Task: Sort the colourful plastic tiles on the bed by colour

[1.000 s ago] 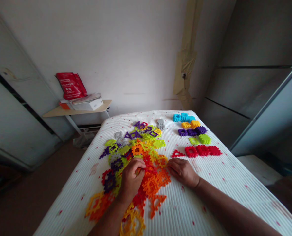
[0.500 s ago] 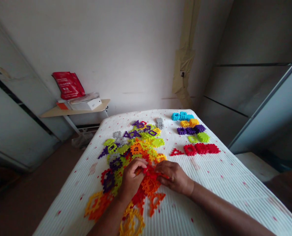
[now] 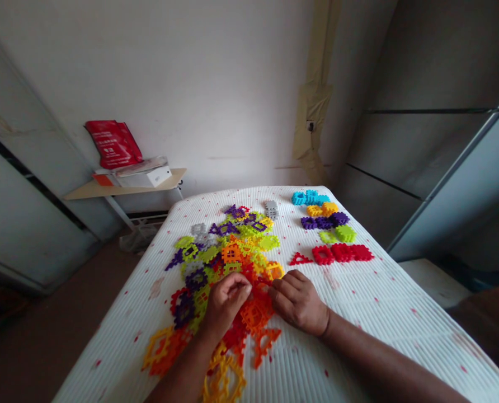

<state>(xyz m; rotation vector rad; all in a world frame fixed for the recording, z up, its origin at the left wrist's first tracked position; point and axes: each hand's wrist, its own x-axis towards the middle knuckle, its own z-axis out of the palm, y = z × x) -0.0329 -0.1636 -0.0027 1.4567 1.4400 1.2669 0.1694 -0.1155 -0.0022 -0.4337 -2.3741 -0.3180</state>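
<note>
Over the heap of toothed plastic building pieces [image 3: 241, 246], my two hands work close together. My left hand [image 3: 228, 299] is closed, thumb and fingertips together; what lies between them, if anything, is too small to make out. My right hand [image 3: 300, 302] is closed too, its fingertips pinching a red building piece [image 3: 264, 283] whose shape is mostly hidden. Just beneath them lies an orange piece with a round pattern [image 3: 254, 315]. An orange triangular frame [image 3: 266, 344] rests nearer me, below the right hand.
On the right, pieces stand grouped by colour: blue [image 3: 311, 197], yellow [image 3: 329, 209], purple [image 3: 325, 221], green [image 3: 345, 233] and red [image 3: 342, 252]. A grey stack [image 3: 271, 209] stands behind the heap. Left of the bed, a small table [image 3: 85, 191] bears a red bag [image 3: 113, 144] and boxes.
My hands have drawn slightly apart. The red piece between them shows less, and the right hand's fingers have curled in more. The sorted groups have not changed.
</note>
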